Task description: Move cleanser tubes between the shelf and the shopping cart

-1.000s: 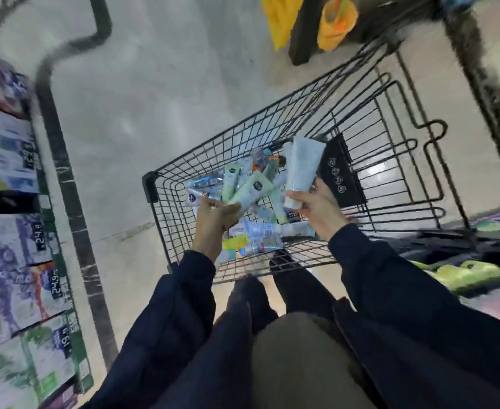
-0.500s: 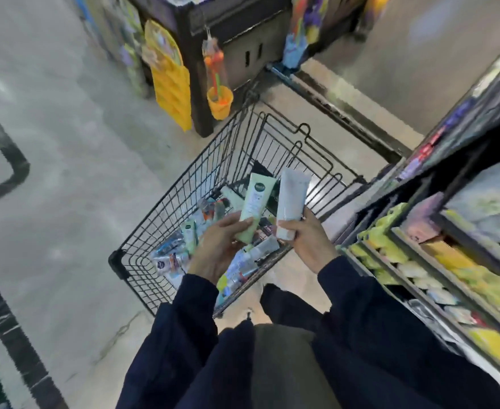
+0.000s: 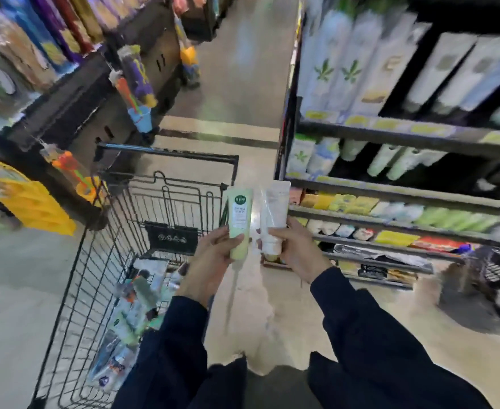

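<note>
I have both hands up in front of me, each holding one tube upright, cap end down. My left hand grips the pale green cleanser tube around its lower half, fingers curled behind it and thumb across the front; a dark round logo sits near its top. My right hand holds the white cleanser tube the same way, pinched low near the cap. The two tubes stand just beside each other, close but not touching as far as I can tell, in the gap between the shopping cart and the shelf.

The cart is on my left, its black wire basket running away from me, with a loose heap of other tubes lying on its bottom near the close end. The white tube's top edge overlaps the near-left corner of the shelf unit in my view; I cannot tell whether it touches anything there. The shelf on my right carries rows of green, yellow and white packs on its lower boards and tall pale boxes on the top one. Most of that side is motion-blurred. Both my sleeves are dark navy.
</note>
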Tool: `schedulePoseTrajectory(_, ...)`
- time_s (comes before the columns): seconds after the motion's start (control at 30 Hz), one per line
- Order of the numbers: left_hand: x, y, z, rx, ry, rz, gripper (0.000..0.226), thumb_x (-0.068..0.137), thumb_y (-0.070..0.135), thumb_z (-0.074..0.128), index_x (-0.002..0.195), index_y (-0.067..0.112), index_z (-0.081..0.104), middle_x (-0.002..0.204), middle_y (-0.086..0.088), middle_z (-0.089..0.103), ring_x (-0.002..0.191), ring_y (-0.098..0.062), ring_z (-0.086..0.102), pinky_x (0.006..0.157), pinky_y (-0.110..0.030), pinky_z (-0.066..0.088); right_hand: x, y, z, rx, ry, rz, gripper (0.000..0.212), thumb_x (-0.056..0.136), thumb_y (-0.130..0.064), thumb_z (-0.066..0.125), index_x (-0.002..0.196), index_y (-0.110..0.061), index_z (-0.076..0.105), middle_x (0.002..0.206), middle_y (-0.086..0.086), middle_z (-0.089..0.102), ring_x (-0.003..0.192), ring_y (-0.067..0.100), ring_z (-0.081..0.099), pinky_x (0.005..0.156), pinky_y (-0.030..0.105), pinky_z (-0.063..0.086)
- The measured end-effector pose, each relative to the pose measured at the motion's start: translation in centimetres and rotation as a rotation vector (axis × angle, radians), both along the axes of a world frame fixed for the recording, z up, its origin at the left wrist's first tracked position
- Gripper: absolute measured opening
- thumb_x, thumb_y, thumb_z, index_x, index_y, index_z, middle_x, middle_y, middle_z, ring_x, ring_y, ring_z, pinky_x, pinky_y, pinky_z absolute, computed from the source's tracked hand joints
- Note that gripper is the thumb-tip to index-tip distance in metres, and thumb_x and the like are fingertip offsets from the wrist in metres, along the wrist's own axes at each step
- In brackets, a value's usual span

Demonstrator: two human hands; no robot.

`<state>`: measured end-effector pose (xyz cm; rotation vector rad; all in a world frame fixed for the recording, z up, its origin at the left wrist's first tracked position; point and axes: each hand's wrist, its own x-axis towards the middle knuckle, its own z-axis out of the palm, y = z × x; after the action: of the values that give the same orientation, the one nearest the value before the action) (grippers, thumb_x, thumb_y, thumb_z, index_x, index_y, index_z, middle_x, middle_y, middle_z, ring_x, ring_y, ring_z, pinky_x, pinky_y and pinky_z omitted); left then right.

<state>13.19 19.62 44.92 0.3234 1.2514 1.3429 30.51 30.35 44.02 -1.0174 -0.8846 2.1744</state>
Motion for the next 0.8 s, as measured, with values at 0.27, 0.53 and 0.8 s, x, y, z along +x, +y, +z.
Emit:
schedulePoseTrajectory(0.27,13.2,5.9,1.3,0.053,0.023,-0.19,0.052,0.073,-0.002,0.074,0.124,-0.001,0.066,0.122,-0.024,0.07,0.112,-0.044,0.066,0.092,-0.049,0.053,14.8,1.0,0.9,0.067,-0.027,-0.221,0.062,0.081,-0.007,0.078,0.139,-0.006,0.057,0.117,0.019,0.072,0.101,0.033,0.068,0.092,0.054,0.05)
schedulePoseTrajectory(0.53,26.9,8.1,1.9,0.051,0.072,-0.245,0.046,0.086,-0.009,0.067,0.131,-0.001,0.062,0.118,-0.019,0.073,0.105,-0.033,0.07,0.077,-0.038,0.058,28.5,0.9,1.4,0.099,-0.02,-0.324,0.064,0.079,-0.009,0.074,0.14,-0.005,0.056,0.118,0.016,0.072,0.107,0.034,0.066,0.099,0.055,0.052)
schedulePoseTrajectory(0.8,37.3,10.2,2.0,0.017,0.205,-0.185,0.036,0.086,-0.001,0.074,0.119,0.013,0.07,0.11,-0.002,0.078,0.109,-0.024,0.071,0.094,-0.045,0.056,39.3,2.1,0.4,0.086,-0.049,-0.389,0.05,0.087,-0.003,0.075,0.134,-0.009,0.059,0.128,0.022,0.069,0.114,0.04,0.066,0.101,0.058,0.054)
